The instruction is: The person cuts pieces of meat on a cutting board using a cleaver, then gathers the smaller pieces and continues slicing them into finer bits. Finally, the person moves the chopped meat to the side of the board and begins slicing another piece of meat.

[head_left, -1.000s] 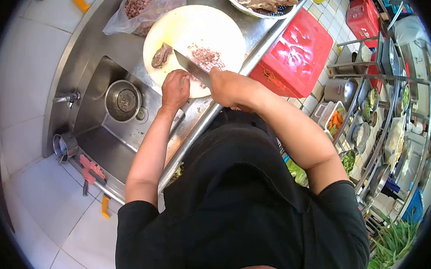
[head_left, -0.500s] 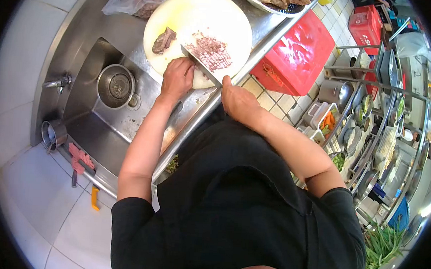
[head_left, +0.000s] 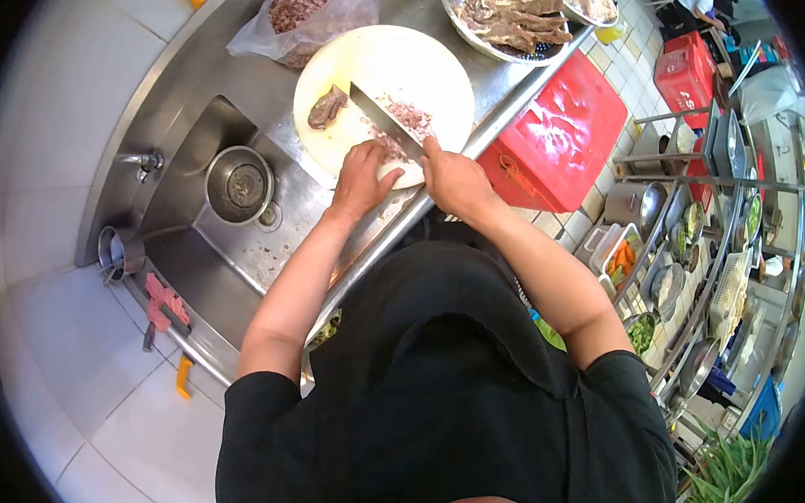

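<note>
On the round white cutting board (head_left: 399,55), my right hand (head_left: 459,180) is closed round the handle of a kitchen knife (head_left: 388,119). The broad blade reaches up and left across the board. Diced meat (head_left: 408,115) lies beyond the blade, and more small pieces lie on the near side by my left hand (head_left: 363,178). That hand is open, thumb spread from the fingers, its fingertips at those pieces. A larger brown chunk of cooked meat (head_left: 328,107) rests left of the knife tip. The knife's handle is hidden in my grip.
A plastic bag of diced meat (head_left: 304,8) stands behind the board; a metal colander (head_left: 453,8) with meat pieces is at the back right. The sink (head_left: 238,270) on the left holds a metal pot (head_left: 240,186). A red crate (head_left: 559,132) stands beyond the counter edge.
My left hand's curled fingers have opened out, with the thumb spread. The diced meat now lies in two parts on either side of the blade. The whole view has shifted.
</note>
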A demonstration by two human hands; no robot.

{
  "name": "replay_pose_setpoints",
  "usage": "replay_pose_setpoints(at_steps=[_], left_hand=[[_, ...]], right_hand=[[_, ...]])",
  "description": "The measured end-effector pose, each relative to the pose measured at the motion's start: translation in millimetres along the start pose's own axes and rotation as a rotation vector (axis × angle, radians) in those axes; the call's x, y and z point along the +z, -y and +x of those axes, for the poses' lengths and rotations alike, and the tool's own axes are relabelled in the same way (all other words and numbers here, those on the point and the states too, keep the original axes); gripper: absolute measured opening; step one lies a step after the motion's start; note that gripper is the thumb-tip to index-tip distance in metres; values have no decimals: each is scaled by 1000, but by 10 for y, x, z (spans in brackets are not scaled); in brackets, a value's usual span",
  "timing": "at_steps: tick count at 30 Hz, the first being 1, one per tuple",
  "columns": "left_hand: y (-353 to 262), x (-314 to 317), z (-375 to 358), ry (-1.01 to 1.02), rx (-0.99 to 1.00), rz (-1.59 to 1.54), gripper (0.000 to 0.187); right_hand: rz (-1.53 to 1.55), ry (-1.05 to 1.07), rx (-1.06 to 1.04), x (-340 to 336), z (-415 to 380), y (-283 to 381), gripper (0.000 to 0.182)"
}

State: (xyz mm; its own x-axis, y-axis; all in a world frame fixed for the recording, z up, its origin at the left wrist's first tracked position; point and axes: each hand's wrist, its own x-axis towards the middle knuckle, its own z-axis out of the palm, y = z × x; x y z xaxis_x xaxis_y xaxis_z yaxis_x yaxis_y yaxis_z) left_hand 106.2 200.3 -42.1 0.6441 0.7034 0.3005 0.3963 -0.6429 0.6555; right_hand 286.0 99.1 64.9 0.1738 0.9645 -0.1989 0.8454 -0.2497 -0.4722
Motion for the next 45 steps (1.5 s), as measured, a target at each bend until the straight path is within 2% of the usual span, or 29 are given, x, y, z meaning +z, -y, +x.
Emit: replay_pose_setpoints(at_steps=[2,4,8,9,10,12,13,14,18,21,22,25,26,28,30,32,34,35,36,37,38,40,41,42,44,45], left_hand=[[22,14,42,-24,-17,-22,32],[30,-9,117,-28,-171,-67,28],[114,-82,282,-147,-130,7,22],[145,-67,307,-86,-171,-2,34],[145,-14,320,-89,-165,1,34],[79,118,356,-86,-142,132,56],[43,162,377,88,-217,163,74],[-24,232,370,178,-255,266,77],[-76,422,423,129,-188,78,77],[121,412,633,-65,-177,25,78],[176,377,719,-59,-170,23,78],[220,327,887,210,-119,173,80],[197,328,912,212,-112,172,80],[168,324,899,413,34,96,78],[192,300,872,413,67,8,72],[195,231,799,355,81,-82,76],[51,302,684,225,88,92,85],[-36,353,687,237,83,101,89],[-77,407,681,255,94,95,92],[-76,484,675,208,130,140,91],[-95,517,684,215,127,138,91],[-126,595,645,154,128,250,83],[-192,578,632,132,108,274,70],[-198,600,637,136,140,261,70],[-196,640,640,63,73,290,57],[-176,659,642,63,85,290,57]], right_hand=[[-26,-16,15,-127,-43,-22,23],[-38,-40,47,-245,-96,-87,23],[-52,-112,78,-443,-227,-219,23],[-58,-136,92,-455,-253,-270,23],[-57,-143,90,-454,-265,-332,23],[-102,-150,166,-423,-273,-457,23],[-99,-159,167,-392,-276,-505,23],[-113,-158,191,-355,-283,-551,23],[-101,-137,185,-187,-288,-617,26],[-46,-108,197,-168,-317,-572,27],[-5,-91,214,-216,-340,-539,26],[74,-90,297,-266,-382,-626,30],[117,-107,330,-256,-393,-715,32],[187,-172,313,-63,-437,-1003,33],[261,-234,294,63,-496,-1150,35],[537,-165,295,147,-578,-1226,36],[719,99,565,-50,-610,-935,37],[541,-88,304,401,-573,-1201,36],[620,-26,405,554,-538,-1195,37],[380,-339,95,1151,-394,-1497,38],[646,-85,331,741,-423,-1165,39],[437,-190,165,909,-309,-1168,35],[457,-173,190,979,-227,-1134,35],[483,-146,201,1041,-159,-1104,35],[543,-126,216,891,-176,-942,35],[741,84,358,543,-236,-767,32]])
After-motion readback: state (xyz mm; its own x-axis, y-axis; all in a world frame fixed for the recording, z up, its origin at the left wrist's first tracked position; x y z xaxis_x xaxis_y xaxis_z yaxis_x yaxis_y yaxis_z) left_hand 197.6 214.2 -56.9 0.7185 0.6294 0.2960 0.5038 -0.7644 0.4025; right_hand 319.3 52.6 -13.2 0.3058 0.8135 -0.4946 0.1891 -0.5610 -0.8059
